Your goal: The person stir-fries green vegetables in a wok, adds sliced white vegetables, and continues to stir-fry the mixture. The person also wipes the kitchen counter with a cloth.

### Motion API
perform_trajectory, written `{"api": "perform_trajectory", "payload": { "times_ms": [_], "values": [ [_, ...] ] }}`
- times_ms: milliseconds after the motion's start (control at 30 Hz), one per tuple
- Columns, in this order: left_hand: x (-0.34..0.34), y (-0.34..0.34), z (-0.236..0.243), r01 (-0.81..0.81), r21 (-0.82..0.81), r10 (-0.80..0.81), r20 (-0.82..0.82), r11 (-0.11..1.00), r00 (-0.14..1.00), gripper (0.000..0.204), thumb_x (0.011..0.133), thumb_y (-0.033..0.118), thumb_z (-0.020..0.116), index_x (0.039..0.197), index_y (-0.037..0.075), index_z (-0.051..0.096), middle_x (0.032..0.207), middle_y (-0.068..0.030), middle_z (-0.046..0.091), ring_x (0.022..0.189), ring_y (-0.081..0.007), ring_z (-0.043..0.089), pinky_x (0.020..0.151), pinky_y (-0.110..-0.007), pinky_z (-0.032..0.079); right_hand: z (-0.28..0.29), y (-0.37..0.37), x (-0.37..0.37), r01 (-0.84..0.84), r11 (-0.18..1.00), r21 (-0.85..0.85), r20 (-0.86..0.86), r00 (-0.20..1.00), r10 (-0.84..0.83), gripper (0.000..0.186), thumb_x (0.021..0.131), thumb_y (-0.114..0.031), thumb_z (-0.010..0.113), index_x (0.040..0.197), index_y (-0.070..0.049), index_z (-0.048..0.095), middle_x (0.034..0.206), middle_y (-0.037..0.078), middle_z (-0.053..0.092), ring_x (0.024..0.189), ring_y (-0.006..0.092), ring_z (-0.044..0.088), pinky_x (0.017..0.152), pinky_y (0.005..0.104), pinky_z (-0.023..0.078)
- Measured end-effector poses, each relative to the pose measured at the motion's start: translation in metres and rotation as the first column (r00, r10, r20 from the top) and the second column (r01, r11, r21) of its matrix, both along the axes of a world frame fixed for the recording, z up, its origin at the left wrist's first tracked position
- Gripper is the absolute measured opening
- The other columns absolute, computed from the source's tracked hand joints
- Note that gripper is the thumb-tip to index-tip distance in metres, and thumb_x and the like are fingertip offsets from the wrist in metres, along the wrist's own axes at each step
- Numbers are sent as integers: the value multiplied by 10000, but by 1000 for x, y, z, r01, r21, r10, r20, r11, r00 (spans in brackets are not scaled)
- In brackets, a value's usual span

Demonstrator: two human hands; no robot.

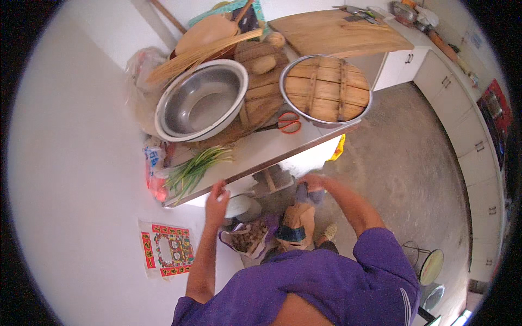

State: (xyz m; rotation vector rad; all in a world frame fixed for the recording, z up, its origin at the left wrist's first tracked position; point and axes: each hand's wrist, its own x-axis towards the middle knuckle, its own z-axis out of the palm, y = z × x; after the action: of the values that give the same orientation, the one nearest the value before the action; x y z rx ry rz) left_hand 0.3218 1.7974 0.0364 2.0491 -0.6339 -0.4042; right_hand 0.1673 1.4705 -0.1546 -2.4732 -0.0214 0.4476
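Observation:
My left hand is at the counter's front edge, beside green stalks, fingers slightly curled and apart, holding nothing visible. My right hand, blurred, grips a grey-blue thing I cannot make out, above an open brown paper sack on the floor. Beside that sack is a bag of brown lumpy items. On the counter are a large metal basin, red-handled scissors, and a wooden slatted lid in a metal rim.
Wooden boards, straw bundles and plastic bags crowd the counter. White cabinets curve along the right above a concrete floor. A round-topped stool stands low right. A wall with a colourful poster bounds the left.

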Motion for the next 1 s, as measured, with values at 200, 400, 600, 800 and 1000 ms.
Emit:
{"api": "perform_trajectory", "payload": {
  "times_ms": [200,400,600,800,1000],
  "values": [
    [4,-109,94,57,-246,-94,-141,968,986,495,849,355,511,1271,116,411,1177,-78,527,981,-168,524,805,-309,392,-36,-32,-168,614,666,423,-102,763,-638,530,620,-32,589,1144,-88,531,1019,85,604,922,229,571,824,358,437],
    [-54,-236,64,177,-146,-217,-328,973,920,445,827,277,557,1217,102,437,1071,-73,551,791,-144,554,645,-286,448,4,-70,-294,833,237,501,-240,396,-886,508,591,13,553,1097,-35,550,942,52,597,851,172,559,782,285,431],
    [-42,-319,-16,-222,-166,36,-719,961,694,396,808,299,585,1121,106,439,1026,-68,525,792,-186,527,634,-329,513,25,-80,-404,920,19,391,-386,183,-904,442,596,9,531,1038,-10,554,894,54,598,805,173,564,730,286,445],
    [-49,-366,-48,-349,-293,-71,-846,890,528,241,826,135,542,1035,28,488,939,-132,550,807,-252,570,620,-404,547,-4,-73,-489,888,-174,426,-455,44,-889,419,618,34,519,1033,-12,554,873,68,597,776,189,582,684,293,465],
    [-48,-359,-15,-222,40,219,65,974,973,363,799,189,565,1101,18,460,1003,-169,548,872,-297,574,689,-415,500,-23,-38,-546,821,-373,433,-477,-143,-867,422,632,53,536,1048,-14,551,889,84,602,781,205,592,698,313,481]
  ]
}}
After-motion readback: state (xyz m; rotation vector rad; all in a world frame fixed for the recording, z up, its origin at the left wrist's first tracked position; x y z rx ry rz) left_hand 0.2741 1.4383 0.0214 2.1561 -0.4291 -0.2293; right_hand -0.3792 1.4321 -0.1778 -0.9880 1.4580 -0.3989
